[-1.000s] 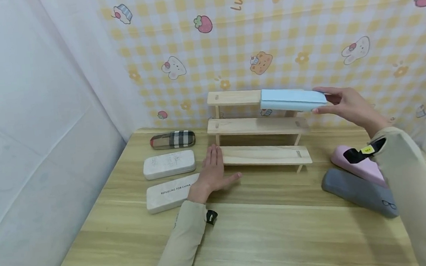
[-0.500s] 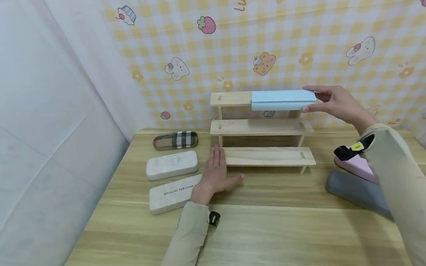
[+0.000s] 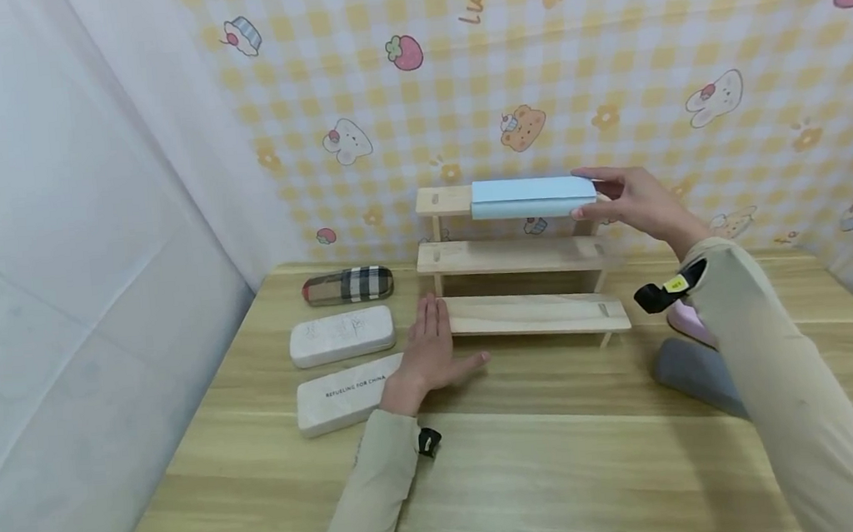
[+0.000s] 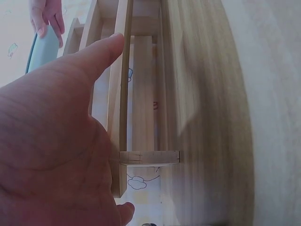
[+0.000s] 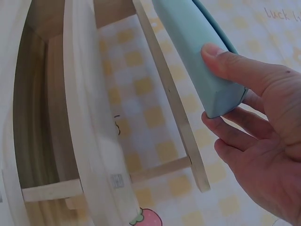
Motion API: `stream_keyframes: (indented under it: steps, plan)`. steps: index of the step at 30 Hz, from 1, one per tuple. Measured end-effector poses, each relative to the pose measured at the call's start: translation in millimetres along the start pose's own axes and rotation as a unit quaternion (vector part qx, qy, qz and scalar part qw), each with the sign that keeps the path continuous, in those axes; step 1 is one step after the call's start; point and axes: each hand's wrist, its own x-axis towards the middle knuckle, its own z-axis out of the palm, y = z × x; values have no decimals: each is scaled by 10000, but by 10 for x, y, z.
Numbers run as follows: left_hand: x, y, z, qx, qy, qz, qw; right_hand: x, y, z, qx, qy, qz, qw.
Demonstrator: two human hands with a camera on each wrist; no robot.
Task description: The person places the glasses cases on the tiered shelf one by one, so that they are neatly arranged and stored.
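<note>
A light blue glasses case (image 3: 526, 197) lies lengthwise along the top tier of a three-tier wooden shelf (image 3: 543, 314). My right hand (image 3: 635, 201) pinches the case at its right end, thumb on the front and fingers behind and under it. In the right wrist view the case (image 5: 197, 59) slants close by the top board, its far end out of frame. My left hand (image 3: 429, 353) lies with straight fingers against the left end of the lowest tier, thumb spread out to the right. The left wrist view shows that hand (image 4: 56, 127) along the shelf's boards.
Left of the shelf lie a plaid glasses case (image 3: 348, 285), a white case (image 3: 342, 336) and a white lettered case (image 3: 342, 396). At the right, a grey case (image 3: 694, 374) and a pink case (image 3: 687, 325) are partly behind my right sleeve. A checked curtain (image 3: 458, 88) hangs behind.
My right hand has moved left along the top tier with the light blue glasses case, so the case sits farther left over it. The left hand stays at the shelf's left end.
</note>
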Motion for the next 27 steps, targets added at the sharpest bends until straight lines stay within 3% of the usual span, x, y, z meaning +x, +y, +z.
stream_keyframes:
  steps: [12,27]
  plan:
    - [-15,28,-73,48,-93,-77,9999,174,-106,100,4,-32,-133,9999]
    - [-16,21,-50,30,-111,-102,9999,386,-209,253,272,-106,-233,9993]
